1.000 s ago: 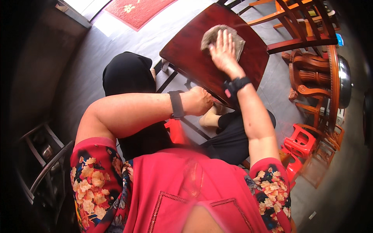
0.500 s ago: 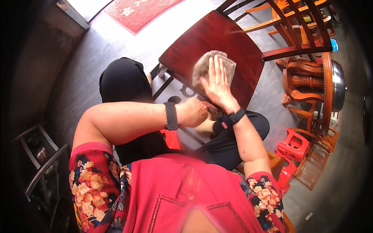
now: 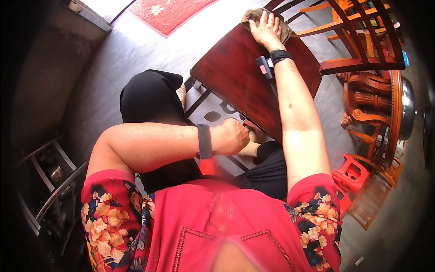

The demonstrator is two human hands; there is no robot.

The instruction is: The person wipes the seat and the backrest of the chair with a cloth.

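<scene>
Right hand presses a brown cloth flat under spread fingers at the dark red table's far edge. Left hand, fingers curled, grips the near edge; the surface shows no smears, so the wiping looks nearly done.

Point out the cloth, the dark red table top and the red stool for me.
cloth (image 3: 285, 31), head view, edge showing right of the right hand.
dark red table top (image 3: 240, 77), head view, bare middle of the surface.
red stool (image 3: 351, 174), head view, its seat.

Right arm stretched far forward, elbow nearly straight, right hand flat, palm down, fingers spread, black band at the wrist, left forearm bent across the body, left hand curled into a closed grip, dark wristband.
</scene>
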